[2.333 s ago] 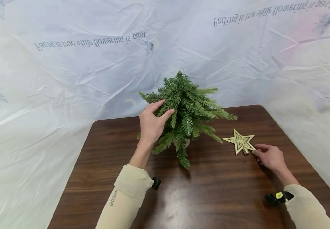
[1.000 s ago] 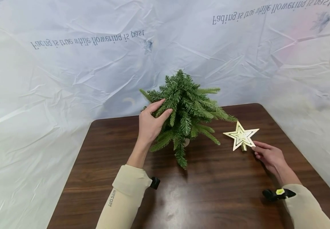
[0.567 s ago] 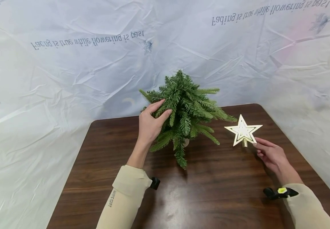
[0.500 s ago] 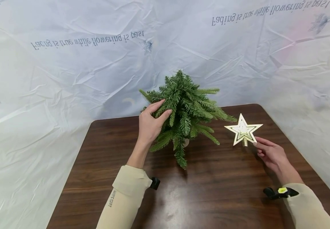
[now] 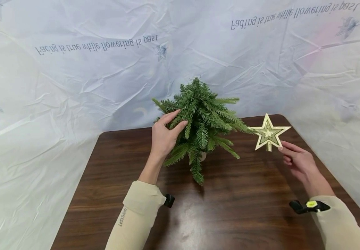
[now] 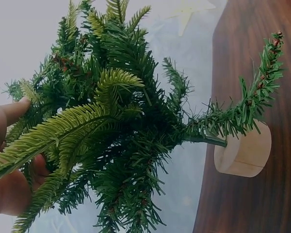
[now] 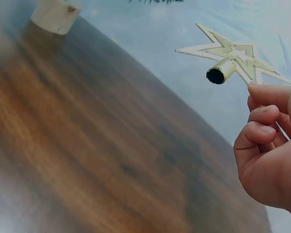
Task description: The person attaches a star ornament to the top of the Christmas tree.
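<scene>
A small artificial Christmas tree stands upright on the table, its round wooden base showing in the left wrist view. My left hand holds the tree's left side, thumb and index finger spread around its branches. Some of its other fingers are hidden behind the foliage. To the right of the tree, my right hand pinches a gold star tree topper by its lower right point. The star is upright above the tabletop, its hollow socket pointing down. Its left point overlaps the tip of a branch.
The dark wood-grain table has rounded back corners. A wrinkled pale cloth with printed lettering hangs behind the table and along its sides. A lower branch droops towards the front of the table.
My right hand has lifted the star from the table, tipping it upright and moving it slightly right and away from me. The left hand and the tree stay in place.
</scene>
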{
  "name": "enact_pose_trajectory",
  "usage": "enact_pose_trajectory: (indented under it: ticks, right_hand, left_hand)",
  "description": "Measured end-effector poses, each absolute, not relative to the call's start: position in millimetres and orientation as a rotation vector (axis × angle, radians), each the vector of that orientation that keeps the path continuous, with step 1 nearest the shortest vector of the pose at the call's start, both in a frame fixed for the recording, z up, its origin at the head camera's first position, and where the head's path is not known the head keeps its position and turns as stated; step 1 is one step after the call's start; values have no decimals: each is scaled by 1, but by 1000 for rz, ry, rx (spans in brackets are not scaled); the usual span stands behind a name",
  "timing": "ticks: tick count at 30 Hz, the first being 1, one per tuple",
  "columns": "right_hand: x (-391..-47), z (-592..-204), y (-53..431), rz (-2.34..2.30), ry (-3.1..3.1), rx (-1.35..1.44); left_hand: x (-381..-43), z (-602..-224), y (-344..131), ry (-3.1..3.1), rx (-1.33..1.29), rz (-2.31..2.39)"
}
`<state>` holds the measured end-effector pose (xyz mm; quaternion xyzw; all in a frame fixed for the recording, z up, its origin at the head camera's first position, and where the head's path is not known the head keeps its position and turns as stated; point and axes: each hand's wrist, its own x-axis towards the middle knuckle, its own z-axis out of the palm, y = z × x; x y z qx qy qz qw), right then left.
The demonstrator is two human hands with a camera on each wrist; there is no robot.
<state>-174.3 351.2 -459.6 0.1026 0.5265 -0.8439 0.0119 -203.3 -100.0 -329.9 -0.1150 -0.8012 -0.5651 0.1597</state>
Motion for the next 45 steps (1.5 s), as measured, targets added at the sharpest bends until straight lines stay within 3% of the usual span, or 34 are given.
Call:
enact_pose_trajectory:
  ticks: [20, 45]
  right_hand:
    - [-188, -417, 345, -2730, 1448, 87]
    - [-199, -391, 329, -2847, 1264, -142]
  left_hand:
    - [-202, -331, -100, -2284, -339, -1603]
    - [-204, -333, -99, -2276, -332, -1597]
